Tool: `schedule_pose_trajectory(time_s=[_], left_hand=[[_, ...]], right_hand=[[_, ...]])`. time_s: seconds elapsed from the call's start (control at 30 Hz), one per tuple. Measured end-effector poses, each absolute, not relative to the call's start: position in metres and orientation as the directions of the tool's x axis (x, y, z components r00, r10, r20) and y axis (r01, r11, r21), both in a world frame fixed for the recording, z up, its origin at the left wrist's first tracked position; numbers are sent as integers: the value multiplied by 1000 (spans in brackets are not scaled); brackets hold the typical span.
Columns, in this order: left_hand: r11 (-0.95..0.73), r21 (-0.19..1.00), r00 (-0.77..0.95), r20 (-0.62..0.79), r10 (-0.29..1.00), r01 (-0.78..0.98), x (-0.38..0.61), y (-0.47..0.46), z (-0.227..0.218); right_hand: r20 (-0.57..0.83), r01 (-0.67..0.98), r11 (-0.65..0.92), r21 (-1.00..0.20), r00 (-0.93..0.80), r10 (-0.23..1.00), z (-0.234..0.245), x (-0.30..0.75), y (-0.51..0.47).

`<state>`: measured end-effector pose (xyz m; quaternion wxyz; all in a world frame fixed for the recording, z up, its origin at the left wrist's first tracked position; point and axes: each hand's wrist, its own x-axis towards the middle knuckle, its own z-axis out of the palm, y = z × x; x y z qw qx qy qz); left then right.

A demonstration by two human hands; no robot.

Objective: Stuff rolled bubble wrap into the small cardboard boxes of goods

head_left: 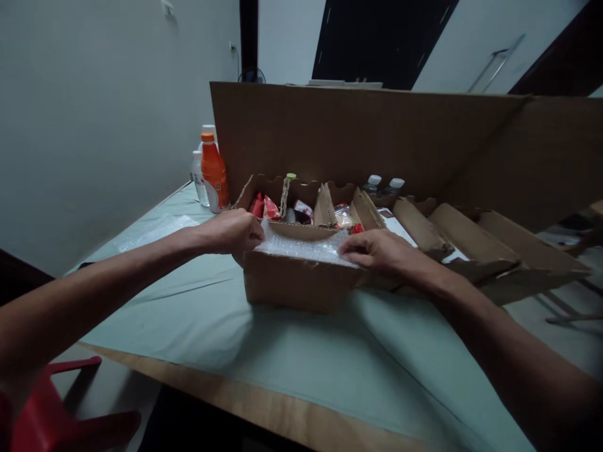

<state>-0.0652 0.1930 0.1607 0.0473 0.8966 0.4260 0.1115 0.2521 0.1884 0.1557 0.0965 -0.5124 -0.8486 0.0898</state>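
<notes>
A sheet of bubble wrap stretches across the top of a small cardboard box in front of me. My left hand is closed on the sheet's left end, at the box's left corner. At the right end, my right hand pinches the same sheet between thumb and fingers. The middle of the wrap dips into the box, and whatever lies under it is hidden. Just behind, cardboard compartments hold red packets and other small packages.
An orange bottle and clear bottles stand at the back left. More bubble wrap lies on the green tablecloth. Open cardboard bins line the right, before a tall cardboard panel. A red stool is at lower left.
</notes>
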Motion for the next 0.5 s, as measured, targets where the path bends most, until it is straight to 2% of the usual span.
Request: schedule_pose_trajectory(time_s=[0.07,0.13,0.2,0.3,0.4,0.5], left_hand=[[-645,62,640,77,764,762,-59,200,163],[-649,-10,648,57,759,761,-53,208,167],[-639,7,637,70,768,769,-51,216,168],[-612,55,605,104,790,789,-52,225,164],[-613,-51,614,133,778,788,-56,226,151],[-707,-104,714,56,698,699,-59,223,136]], right_hand=[[18,885,459,-81,-459,888,155,248,197],[4,885,463,42,-464,886,161,244,203],[0,880,470,67,-471,882,171,243,209],[-6,879,476,-1,-476,879,179,245,218],[-25,894,449,-1,-449,893,170,247,222],[-39,898,428,102,-427,904,151,247,221]])
